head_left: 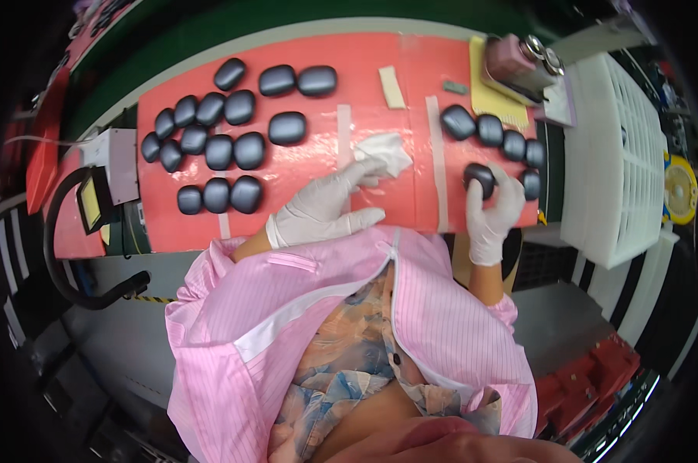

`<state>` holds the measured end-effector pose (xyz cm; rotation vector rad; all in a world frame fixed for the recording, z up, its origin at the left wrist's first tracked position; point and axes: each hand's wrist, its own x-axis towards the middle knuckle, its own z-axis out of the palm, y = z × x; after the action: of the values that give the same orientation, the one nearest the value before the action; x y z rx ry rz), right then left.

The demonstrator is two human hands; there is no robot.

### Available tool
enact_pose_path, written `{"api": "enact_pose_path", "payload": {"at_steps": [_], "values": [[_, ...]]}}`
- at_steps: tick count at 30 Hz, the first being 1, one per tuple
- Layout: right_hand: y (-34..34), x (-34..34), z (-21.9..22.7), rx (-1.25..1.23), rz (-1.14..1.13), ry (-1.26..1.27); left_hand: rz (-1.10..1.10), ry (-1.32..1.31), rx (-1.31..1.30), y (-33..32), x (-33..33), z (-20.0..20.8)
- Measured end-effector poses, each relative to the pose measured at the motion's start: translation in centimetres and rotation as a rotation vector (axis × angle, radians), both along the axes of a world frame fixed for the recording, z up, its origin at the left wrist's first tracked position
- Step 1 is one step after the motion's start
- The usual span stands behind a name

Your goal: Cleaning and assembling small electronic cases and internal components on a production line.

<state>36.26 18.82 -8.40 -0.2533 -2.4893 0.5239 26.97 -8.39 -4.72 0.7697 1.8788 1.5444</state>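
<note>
Right grip (494,220): grasping a dark rounded piece (479,179) between gloved thumb and fingers, at the right side of the red surface (299,166). We cannot tell whether the piece is lifted or resting. Left grip (316,207): released, thumb spread apart from the fingers, with the fingertips at the lower edge of a crumpled white cloth (384,153). We cannot confirm contact with the cloth.

We note the following hazards. The piece looks smooth and glossy; a light or off-centre pinch in a loose glove could let it slip and drop. A neighbouring piece (530,184) stands just beside the fingers; a sideways swing could knock it and scuff both shells. We judge the near edge of the surface to be a further risk, since a piece rolling toward us could fall. Grit in the cloth could scratch a finish. Careless reach at the far right corner could tip the pump bottles (513,68) and wet the yellow sheet (494,96) beneath them.

Markings: we can read no brand, label or writing on the held piece. Any print on the bottles is too small for us to make out.
</note>
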Motion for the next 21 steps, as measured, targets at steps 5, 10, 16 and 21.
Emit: {"api": "enact_pose_path", "payload": {"at_steps": [5,10,16,21], "values": [[3.1,1.0,-1.3,0.172,-0.128,-0.149,-0.194,0.223,-0.184,-2.3,-4.7,2.4],[3.1,0.3,-2.0,0.256,-0.139,-0.111,-0.054,0.273,-0.268,-3.1,-14.3,1.9],[2.8,-0.2,-2.0,0.202,-0.234,-0.037,0.307,0.741,-0.580,2.6,-32.8,0.0],[2.7,0.8,-2.2,0.299,-0.145,-0.109,0.521,1.094,-0.760,8.3,-45.5,-5.5]]}}
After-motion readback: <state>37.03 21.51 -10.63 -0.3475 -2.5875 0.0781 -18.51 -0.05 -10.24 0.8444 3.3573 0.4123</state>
